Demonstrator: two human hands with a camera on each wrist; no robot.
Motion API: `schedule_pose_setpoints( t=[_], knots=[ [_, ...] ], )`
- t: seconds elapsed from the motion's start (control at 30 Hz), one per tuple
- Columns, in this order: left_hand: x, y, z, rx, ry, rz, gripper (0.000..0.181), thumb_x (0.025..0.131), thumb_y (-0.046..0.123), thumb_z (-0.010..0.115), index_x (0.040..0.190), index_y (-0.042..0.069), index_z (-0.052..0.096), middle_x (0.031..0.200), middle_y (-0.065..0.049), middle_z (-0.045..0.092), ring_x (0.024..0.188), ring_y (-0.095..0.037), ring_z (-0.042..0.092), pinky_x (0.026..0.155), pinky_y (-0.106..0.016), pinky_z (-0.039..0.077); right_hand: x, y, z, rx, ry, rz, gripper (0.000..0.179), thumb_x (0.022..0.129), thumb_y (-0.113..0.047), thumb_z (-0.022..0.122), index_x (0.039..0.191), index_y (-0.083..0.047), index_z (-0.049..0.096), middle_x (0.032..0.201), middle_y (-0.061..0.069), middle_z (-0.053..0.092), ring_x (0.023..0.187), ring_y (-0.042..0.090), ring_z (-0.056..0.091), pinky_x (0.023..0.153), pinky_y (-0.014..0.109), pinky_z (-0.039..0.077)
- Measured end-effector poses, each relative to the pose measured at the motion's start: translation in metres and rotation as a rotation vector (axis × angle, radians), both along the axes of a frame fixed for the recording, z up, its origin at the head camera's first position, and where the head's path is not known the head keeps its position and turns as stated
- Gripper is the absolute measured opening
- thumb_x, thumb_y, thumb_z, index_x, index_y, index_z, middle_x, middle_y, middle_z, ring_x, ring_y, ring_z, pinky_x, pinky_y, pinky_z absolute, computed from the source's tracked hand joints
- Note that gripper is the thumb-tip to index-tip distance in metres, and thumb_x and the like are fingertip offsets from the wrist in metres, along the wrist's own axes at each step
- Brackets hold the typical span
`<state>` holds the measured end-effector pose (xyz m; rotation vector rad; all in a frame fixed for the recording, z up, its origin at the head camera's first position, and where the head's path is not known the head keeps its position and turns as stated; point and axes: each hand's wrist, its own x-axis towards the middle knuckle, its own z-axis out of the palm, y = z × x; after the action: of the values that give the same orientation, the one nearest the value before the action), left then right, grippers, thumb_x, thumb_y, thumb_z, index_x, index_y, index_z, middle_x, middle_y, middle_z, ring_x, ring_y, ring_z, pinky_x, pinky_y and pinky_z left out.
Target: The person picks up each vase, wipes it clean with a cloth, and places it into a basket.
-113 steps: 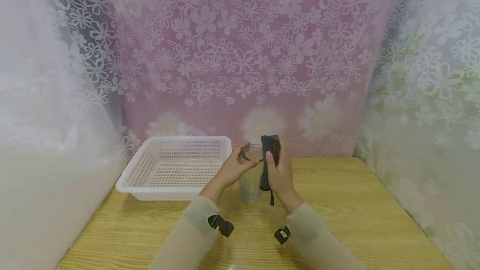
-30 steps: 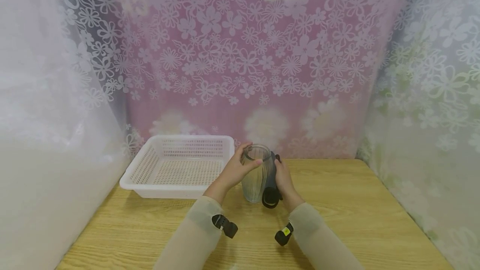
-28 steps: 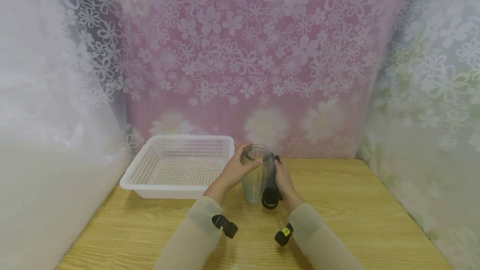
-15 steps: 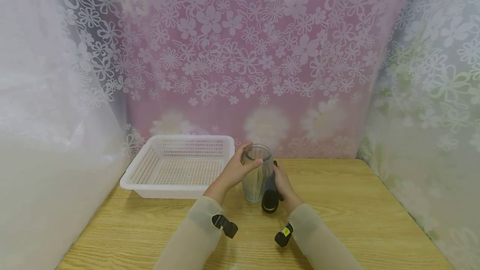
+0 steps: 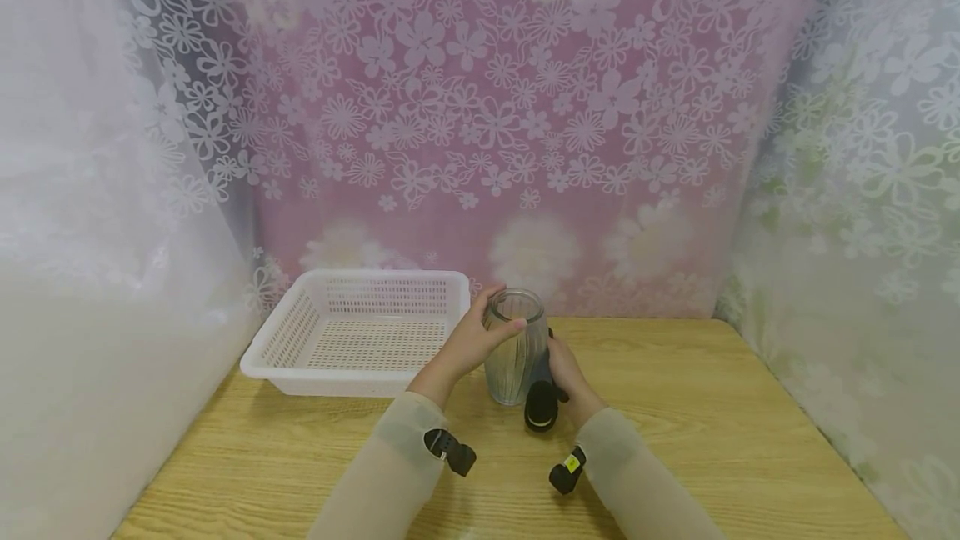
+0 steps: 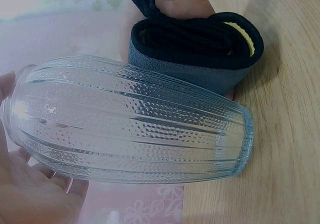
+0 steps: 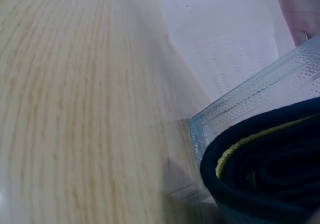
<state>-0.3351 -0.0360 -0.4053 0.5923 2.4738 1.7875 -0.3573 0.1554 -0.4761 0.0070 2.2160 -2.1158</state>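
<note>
A clear ribbed glass vase (image 5: 513,369) stands upright on the wooden table. My left hand (image 5: 474,340) grips its neck, thumb across the front just below the rim. On the vase's right side, my right hand (image 5: 567,367) holds a folded dark cloth (image 5: 541,407) low against the glass. In the left wrist view the cloth (image 6: 175,66) is grey-blue with black edging, a yellow strip in its folds and a cord loop. There the vase (image 6: 135,121) shows dimpled panels between its ribs. Most of the right hand's fingers are hidden behind the cloth and vase.
A white perforated plastic basket (image 5: 262,369) sits on the table (image 5: 675,423) to the left of the vase, close to the left forearm. Floral plastic curtains (image 5: 420,107) hang behind and at both sides. Both wrists wear small black cameras.
My right hand has slid the cloth down the vase's right side, from beside the rim to near the base. The cloth has tilted toward me. My left hand keeps its grip.
</note>
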Motion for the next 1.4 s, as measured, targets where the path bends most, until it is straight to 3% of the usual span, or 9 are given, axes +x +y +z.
schedule_pose_setpoints(
  t=[0.1,0.23,0.4,0.6,0.87,1.03,1.13,1.4],
  knots=[
    [-0.001,0.000,0.001,-0.003,-0.023,-0.008,0.076,0.097,0.037,0.068,0.159,0.027,0.025,0.165,-0.012,0.017,0.151,-0.038,0.015,0.113,-0.065,0.026,0.004,0.002,0.001,0.049,-0.031,-0.011,0.039,0.108,-0.032,0.033,0.113,0.001,0.053,0.103,0.013,0.055,0.088,0.022,0.054,0.073,0.028,0.048],
    [0.000,0.001,0.002,0.009,-0.033,-0.008,0.076,0.097,0.034,0.068,0.159,0.026,0.026,0.165,-0.013,0.017,0.151,-0.039,0.014,0.112,-0.066,0.027,0.007,0.005,0.002,0.085,-0.082,-0.014,0.053,0.107,-0.037,0.034,0.140,0.003,0.041,0.133,0.020,0.046,0.114,0.031,0.047,0.093,0.037,0.044],
    [0.004,0.000,0.002,0.015,-0.011,0.003,0.074,0.095,0.045,0.068,0.157,0.035,0.029,0.165,-0.007,0.020,0.151,-0.036,0.017,0.112,-0.065,0.027,0.005,0.011,0.008,0.173,-0.104,-0.026,0.061,0.106,-0.039,0.035,0.152,0.001,0.031,0.152,0.023,0.036,0.133,0.038,0.039,0.112,0.050,0.033],
    [0.003,0.000,0.001,-0.006,-0.001,0.010,0.077,0.091,0.055,0.068,0.155,0.039,0.029,0.165,-0.005,0.022,0.150,-0.034,0.019,0.112,-0.064,0.028,0.001,0.019,0.018,0.302,-0.022,-0.023,0.060,0.108,-0.031,0.029,0.152,0.011,0.026,0.153,0.033,0.031,0.139,0.046,0.034,0.116,0.055,0.026],
    [0.002,-0.001,0.001,-0.011,-0.006,0.003,0.079,0.090,0.057,0.068,0.156,0.038,0.029,0.165,-0.005,0.021,0.151,-0.034,0.018,0.112,-0.064,0.028,0.008,0.027,0.039,0.203,-0.023,-0.023,0.061,0.109,-0.033,0.027,0.157,0.003,0.016,0.147,0.030,0.034,0.124,0.040,0.044,0.104,0.050,0.037],
    [0.001,0.000,0.003,-0.002,-0.023,0.003,0.076,0.095,0.043,0.069,0.157,0.033,0.027,0.165,-0.009,0.018,0.151,-0.037,0.016,0.112,-0.066,0.026,0.015,0.029,0.055,0.174,0.000,-0.039,0.064,0.110,-0.035,0.028,0.158,0.004,0.010,0.145,0.030,0.034,0.118,0.038,0.047,0.098,0.047,0.040],
    [0.001,0.000,0.002,0.000,-0.024,0.003,0.076,0.095,0.039,0.069,0.158,0.032,0.027,0.165,-0.009,0.018,0.151,-0.037,0.015,0.112,-0.066,0.026,0.017,0.030,0.063,0.176,0.013,-0.060,0.065,0.110,-0.036,0.029,0.159,0.001,0.010,0.151,0.030,0.030,0.124,0.041,0.044,0.103,0.051,0.038],
    [0.003,-0.001,0.001,0.000,-0.011,0.008,0.076,0.091,0.052,0.069,0.155,0.040,0.029,0.165,-0.005,0.020,0.151,-0.034,0.016,0.113,-0.064,0.026,0.032,0.027,0.084,0.117,0.089,-0.106,0.062,0.110,-0.039,0.032,0.162,-0.013,0.011,0.160,0.023,0.024,0.137,0.042,0.038,0.112,0.055,0.032]
  ],
)
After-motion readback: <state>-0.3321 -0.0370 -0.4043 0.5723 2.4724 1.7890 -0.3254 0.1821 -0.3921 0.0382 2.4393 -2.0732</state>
